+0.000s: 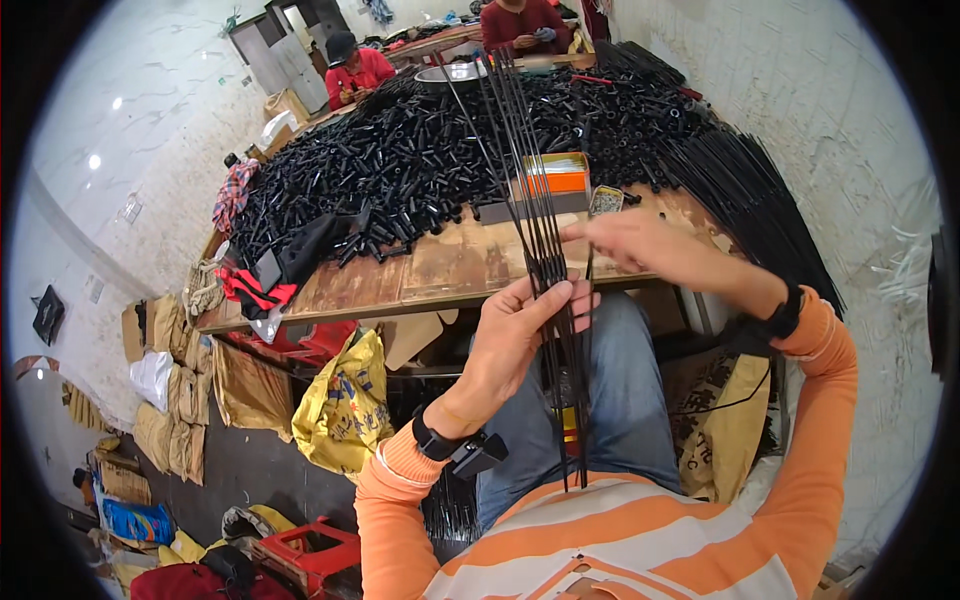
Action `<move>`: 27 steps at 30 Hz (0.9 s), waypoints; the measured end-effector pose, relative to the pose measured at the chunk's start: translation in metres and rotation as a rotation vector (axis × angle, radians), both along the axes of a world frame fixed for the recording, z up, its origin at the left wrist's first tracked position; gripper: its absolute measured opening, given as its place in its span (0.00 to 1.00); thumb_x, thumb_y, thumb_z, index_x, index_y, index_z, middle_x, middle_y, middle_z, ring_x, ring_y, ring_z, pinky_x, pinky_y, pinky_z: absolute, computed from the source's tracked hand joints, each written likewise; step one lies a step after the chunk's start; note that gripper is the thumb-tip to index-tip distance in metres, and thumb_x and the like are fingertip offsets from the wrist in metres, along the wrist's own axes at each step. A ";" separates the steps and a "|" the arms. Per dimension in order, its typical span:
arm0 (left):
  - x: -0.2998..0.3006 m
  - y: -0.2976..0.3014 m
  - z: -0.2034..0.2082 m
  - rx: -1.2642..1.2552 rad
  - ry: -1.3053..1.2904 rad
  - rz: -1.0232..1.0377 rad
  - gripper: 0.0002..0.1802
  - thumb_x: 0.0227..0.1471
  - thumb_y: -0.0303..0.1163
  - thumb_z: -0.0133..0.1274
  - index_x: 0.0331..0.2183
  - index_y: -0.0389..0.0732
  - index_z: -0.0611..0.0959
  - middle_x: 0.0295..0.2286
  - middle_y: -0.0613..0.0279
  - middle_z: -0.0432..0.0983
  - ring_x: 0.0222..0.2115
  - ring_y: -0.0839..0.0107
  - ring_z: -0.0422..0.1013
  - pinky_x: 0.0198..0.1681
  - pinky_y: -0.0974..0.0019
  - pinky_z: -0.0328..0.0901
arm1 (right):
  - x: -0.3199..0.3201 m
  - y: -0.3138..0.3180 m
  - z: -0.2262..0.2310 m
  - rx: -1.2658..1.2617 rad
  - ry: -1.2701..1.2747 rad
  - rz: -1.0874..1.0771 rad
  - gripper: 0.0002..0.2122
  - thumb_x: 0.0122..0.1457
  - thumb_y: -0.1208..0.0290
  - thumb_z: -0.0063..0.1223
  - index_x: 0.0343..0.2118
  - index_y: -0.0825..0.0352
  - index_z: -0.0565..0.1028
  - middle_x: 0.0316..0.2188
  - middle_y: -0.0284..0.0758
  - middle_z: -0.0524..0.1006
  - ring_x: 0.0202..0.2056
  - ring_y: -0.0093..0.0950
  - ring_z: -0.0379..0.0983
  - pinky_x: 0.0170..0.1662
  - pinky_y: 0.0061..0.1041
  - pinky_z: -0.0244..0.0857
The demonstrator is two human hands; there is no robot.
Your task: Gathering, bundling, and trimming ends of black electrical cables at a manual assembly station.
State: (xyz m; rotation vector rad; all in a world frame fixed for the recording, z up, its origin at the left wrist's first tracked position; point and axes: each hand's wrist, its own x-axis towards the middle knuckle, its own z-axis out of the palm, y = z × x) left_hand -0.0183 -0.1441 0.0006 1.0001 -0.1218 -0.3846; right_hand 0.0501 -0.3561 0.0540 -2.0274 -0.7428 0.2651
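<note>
My left hand (pixel 505 335) is closed around a bundle of long, thin black rods (pixel 540 215), with the thumb pressed across them. The rods stand nearly upright over the table's near edge; their lower ends reach down by my lap and their tops fan out slightly. My right hand (pixel 645 248) is at the bundle's right side, index finger stretched toward the rods and the other fingers curled. One dark rod shows just below its fingertips, but whether they grip it is hidden. Beyond the hands stand an orange box (pixel 562 178) and a small container of tiny metal pieces (pixel 606 201).
A large heap of short black tubes (pixel 400 165) covers the wooden table (pixel 430 265). More long black rods (pixel 755 205) lie along its right side. A yellow bag (pixel 350 405) and red stool (pixel 315 550) are at lower left. Two people in red (pixel 362 75) work at the far end.
</note>
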 end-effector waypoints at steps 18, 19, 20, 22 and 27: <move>0.033 0.003 -0.001 -0.012 -0.077 -0.004 0.16 0.63 0.29 0.45 0.49 0.30 0.73 0.46 0.51 0.75 0.47 0.60 0.73 0.53 0.58 0.69 | 0.184 -0.316 -0.162 -0.773 -0.911 -0.996 0.33 0.56 0.65 0.56 0.62 0.68 0.57 0.35 0.50 0.75 0.42 0.49 0.71 0.48 0.39 0.65; 0.039 0.004 -0.001 -0.035 -0.064 -0.035 0.17 0.64 0.30 0.44 0.50 0.31 0.71 0.47 0.49 0.73 0.48 0.58 0.73 0.53 0.56 0.69 | 0.188 -0.277 -0.149 -0.506 -0.680 -0.777 0.29 0.58 0.64 0.53 0.60 0.69 0.61 0.36 0.51 0.76 0.43 0.49 0.71 0.48 0.40 0.65; 0.040 0.009 -0.003 -0.053 -0.042 -0.048 0.17 0.64 0.30 0.42 0.52 0.33 0.70 0.49 0.47 0.72 0.49 0.57 0.72 0.53 0.54 0.68 | 0.178 -0.212 -0.125 -0.366 -0.600 -0.577 0.24 0.61 0.62 0.51 0.57 0.71 0.66 0.38 0.51 0.76 0.43 0.46 0.73 0.48 0.37 0.66; 0.045 0.013 -0.003 -0.049 -0.022 -0.053 0.17 0.64 0.30 0.41 0.52 0.33 0.69 0.49 0.46 0.71 0.49 0.56 0.72 0.53 0.54 0.68 | 0.150 -0.108 -0.082 0.174 0.021 -0.235 0.21 0.67 0.58 0.44 0.55 0.69 0.69 0.45 0.42 0.77 0.49 0.30 0.73 0.52 0.29 0.66; 0.039 0.009 -0.003 0.100 -0.069 -0.053 0.17 0.64 0.31 0.41 0.52 0.34 0.67 0.50 0.44 0.71 0.50 0.54 0.71 0.53 0.52 0.68 | 0.091 0.054 0.000 0.845 0.751 0.184 0.19 0.68 0.62 0.42 0.57 0.66 0.61 0.48 0.46 0.73 0.51 0.38 0.72 0.56 0.37 0.65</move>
